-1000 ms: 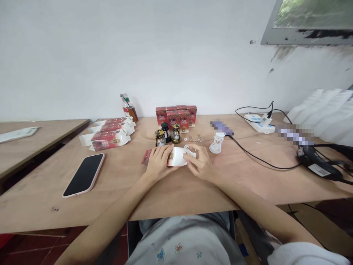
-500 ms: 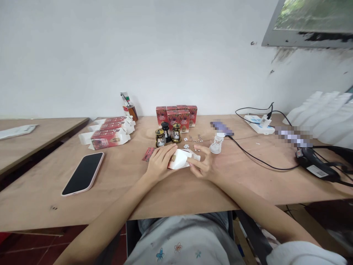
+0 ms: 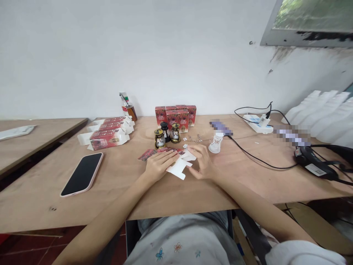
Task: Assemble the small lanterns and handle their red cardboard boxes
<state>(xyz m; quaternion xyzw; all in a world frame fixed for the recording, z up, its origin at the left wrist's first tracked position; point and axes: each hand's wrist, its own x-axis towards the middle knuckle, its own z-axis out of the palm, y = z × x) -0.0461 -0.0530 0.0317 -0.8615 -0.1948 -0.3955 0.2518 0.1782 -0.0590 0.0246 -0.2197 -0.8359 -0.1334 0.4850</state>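
Observation:
A small red-printed carton with white open end flaps lies in front of me on the table. Over its left part is my left hand, fingers long and closed around the carton from above. My right hand is at the flap end, thumb and fingers apart, the fingertips at the white flaps. Another flat red printed piece shows left of the carton. Just behind stand small lanterns: a gold-and-black one, a black one and another gold-and-black one. A white lantern stands right of my right hand.
Closed red boxes stand in a group at the back. Open red cartons lie at left, near a phone and a bottle. Small metal parts are scattered behind my hands. A power strip and cables lie at right.
The carton has turned and flattened, and its white flaps now spread toward me. My right fingers have moved from the near flap to its far side; the left hand stays on it.

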